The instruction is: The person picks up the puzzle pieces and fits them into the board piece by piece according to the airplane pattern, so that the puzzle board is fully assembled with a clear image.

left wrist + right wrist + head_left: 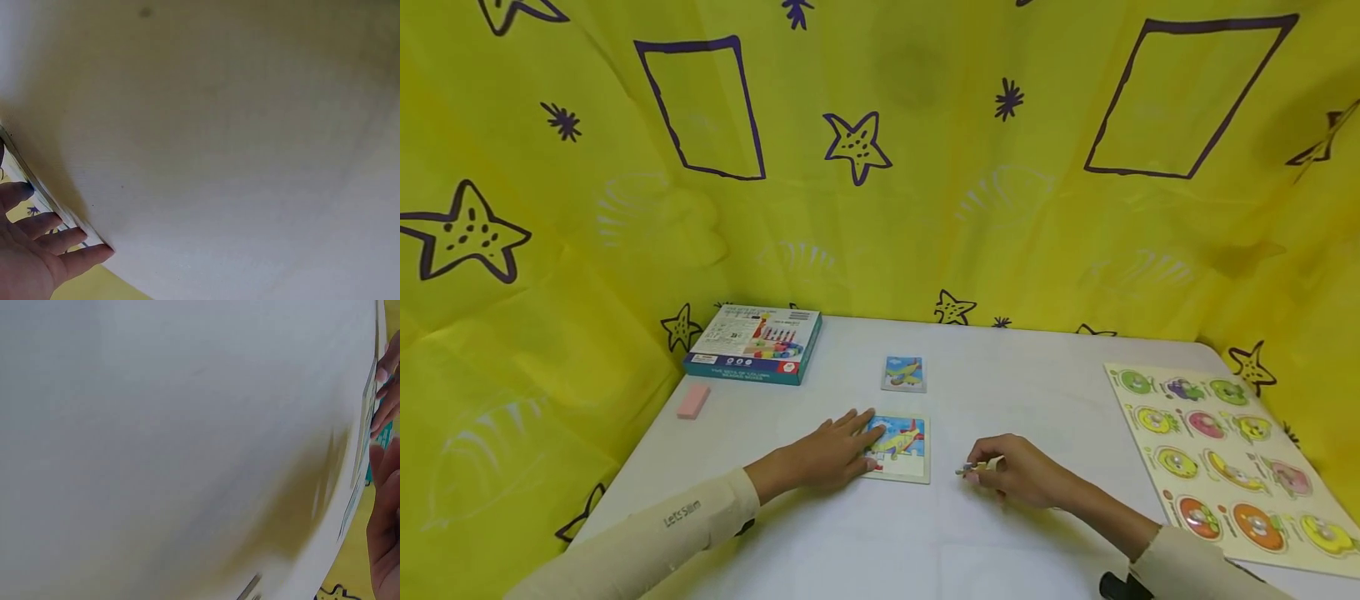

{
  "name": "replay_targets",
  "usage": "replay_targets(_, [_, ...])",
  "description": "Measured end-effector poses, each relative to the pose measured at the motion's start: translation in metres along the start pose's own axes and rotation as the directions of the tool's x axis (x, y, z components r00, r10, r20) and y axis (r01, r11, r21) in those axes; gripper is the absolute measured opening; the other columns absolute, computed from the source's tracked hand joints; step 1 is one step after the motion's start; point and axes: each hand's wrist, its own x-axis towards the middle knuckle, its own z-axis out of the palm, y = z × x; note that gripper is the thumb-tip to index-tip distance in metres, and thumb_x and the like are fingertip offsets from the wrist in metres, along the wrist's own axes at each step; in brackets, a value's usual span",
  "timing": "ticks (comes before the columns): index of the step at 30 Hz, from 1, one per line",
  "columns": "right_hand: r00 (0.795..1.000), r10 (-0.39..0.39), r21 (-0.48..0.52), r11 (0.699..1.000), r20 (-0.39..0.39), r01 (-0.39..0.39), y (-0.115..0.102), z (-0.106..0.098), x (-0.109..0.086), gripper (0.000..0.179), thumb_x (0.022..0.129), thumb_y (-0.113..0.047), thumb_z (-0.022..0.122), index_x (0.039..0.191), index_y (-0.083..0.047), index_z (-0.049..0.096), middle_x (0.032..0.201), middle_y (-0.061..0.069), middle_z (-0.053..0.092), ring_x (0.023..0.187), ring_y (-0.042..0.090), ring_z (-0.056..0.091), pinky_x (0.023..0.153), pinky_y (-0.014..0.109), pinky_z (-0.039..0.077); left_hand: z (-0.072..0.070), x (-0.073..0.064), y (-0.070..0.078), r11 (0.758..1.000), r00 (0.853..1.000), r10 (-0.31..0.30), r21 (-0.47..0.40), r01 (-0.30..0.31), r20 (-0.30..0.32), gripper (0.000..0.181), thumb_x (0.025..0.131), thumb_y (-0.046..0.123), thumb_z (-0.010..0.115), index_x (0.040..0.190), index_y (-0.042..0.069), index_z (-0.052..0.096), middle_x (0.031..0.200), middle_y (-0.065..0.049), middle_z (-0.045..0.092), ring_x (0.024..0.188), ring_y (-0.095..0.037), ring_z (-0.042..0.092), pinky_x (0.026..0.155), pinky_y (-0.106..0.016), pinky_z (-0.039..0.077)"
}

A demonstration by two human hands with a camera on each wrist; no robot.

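Observation:
A puzzle board with an airplane picture lies on the white table, its lower part showing bare white areas. My left hand rests on the left side of this board with the fingers spread. To the right of the board, my right hand pinches a small puzzle piece just above the table. A smaller airplane picture card lies behind the board. In the left wrist view the left hand shows extended fingers at the board's edge. The right wrist view shows only part of the right hand.
A boxed toy set stands at the back left, with a pink block in front of it. On the right lies a large fruit puzzle board. Yellow patterned cloth surrounds the white table.

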Motion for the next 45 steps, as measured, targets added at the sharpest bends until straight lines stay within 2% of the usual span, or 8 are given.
replay_targets(6, [1.0, -0.002, -0.077, 0.997, -0.017, 0.0, -0.01, 0.01, 0.021, 0.013, 0.096, -0.007, 0.066, 0.107, -0.004, 0.072, 0.096, 0.008, 0.062, 0.046, 0.006, 0.052, 0.045, 0.02, 0.044, -0.003, -0.001, 0.002, 1.0, 1.0, -0.006, 0.0, 0.006, 0.009, 0.06, 0.105, 0.045, 0.047, 0.157, 0.017, 0.037, 0.165, -0.012, 0.027, 0.15, -0.04, 0.029, 0.113, -0.064, 0.034])
replay_targets(10, [1.0, 0.002, -0.095, 0.995, -0.018, -0.004, -0.017, 0.015, 0.033, 0.021, 0.095, -0.008, 0.067, 0.115, -0.001, 0.068, 0.094, 0.007, 0.058, 0.048, 0.007, 0.051, 0.047, 0.021, 0.044, -0.004, -0.001, 0.003, 1.0, 1.0, -0.002, 0.004, 0.002, 0.01, 0.06, 0.105, 0.045, 0.048, 0.156, 0.017, 0.037, 0.165, -0.013, 0.028, 0.15, -0.04, 0.03, 0.113, -0.064, 0.035])
replay_targets(15, [0.999, -0.004, -0.075, 0.997, -0.036, 0.002, -0.021, 0.021, 0.046, 0.021, 0.092, -0.009, 0.071, 0.112, -0.003, 0.064, 0.085, 0.004, 0.06, 0.05, 0.01, 0.053, 0.049, 0.023, 0.048, -0.004, 0.0, 0.002, 1.0, 1.0, -0.01, 0.008, 0.009, 0.021, 0.06, 0.105, 0.046, 0.047, 0.157, 0.017, 0.037, 0.165, -0.012, 0.027, 0.15, -0.04, 0.03, 0.113, -0.064, 0.035])
replay_targets(24, [0.997, -0.038, -0.075, 0.997, -0.063, 0.034, -0.022, 0.039, 0.064, 0.017, 0.088, -0.008, 0.074, 0.104, -0.006, 0.066, 0.075, 0.001, 0.063, 0.05, 0.009, 0.054, 0.048, 0.022, 0.046, -0.006, 0.003, 0.002, 0.999, 0.999, -0.026, -0.03, 0.028, 0.045, 0.06, 0.104, 0.045, 0.049, 0.157, 0.018, 0.037, 0.166, -0.011, 0.026, 0.15, -0.04, 0.029, 0.113, -0.065, 0.033])
replay_targets(33, [0.991, -0.003, -0.126, 0.992, -0.136, -0.014, -0.026, 0.052, 0.076, 0.016, 0.089, -0.012, 0.075, 0.104, -0.007, 0.071, 0.077, -0.003, 0.061, 0.049, 0.005, 0.051, 0.053, 0.021, 0.043, -0.006, 0.003, 0.0, 0.999, 0.999, -0.014, -0.031, 0.015, 0.033, 0.06, 0.104, 0.043, 0.052, 0.156, 0.017, 0.039, 0.165, -0.011, 0.028, 0.149, -0.04, 0.031, 0.112, -0.066, 0.035])
replay_targets(39, [0.991, 0.04, -0.104, 0.993, -0.131, -0.054, -0.026, 0.058, 0.081, 0.024, 0.087, -0.018, 0.079, 0.104, -0.005, 0.07, 0.078, -0.002, 0.064, 0.048, 0.008, 0.053, 0.052, 0.024, 0.045, -0.006, 0.002, 0.0, 0.999, 0.999, -0.012, -0.029, 0.013, 0.04, 0.06, 0.104, 0.043, 0.052, 0.156, 0.018, 0.038, 0.166, -0.011, 0.027, 0.15, -0.038, 0.031, 0.113, -0.065, 0.034])
replay_targets(45, [0.991, 0.072, -0.146, 0.985, -0.116, -0.089, -0.027, 0.058, 0.081, 0.033, 0.076, -0.017, 0.087, 0.103, -0.008, 0.069, 0.079, -0.003, 0.062, 0.071, 0.012, 0.055, 0.063, 0.026, 0.045, -0.009, 0.001, 0.0, 0.999, 0.999, -0.015, -0.038, 0.017, 0.049, 0.06, 0.104, 0.043, 0.052, 0.156, 0.017, 0.037, 0.166, -0.011, 0.026, 0.15, -0.039, 0.03, 0.113, -0.064, 0.034])
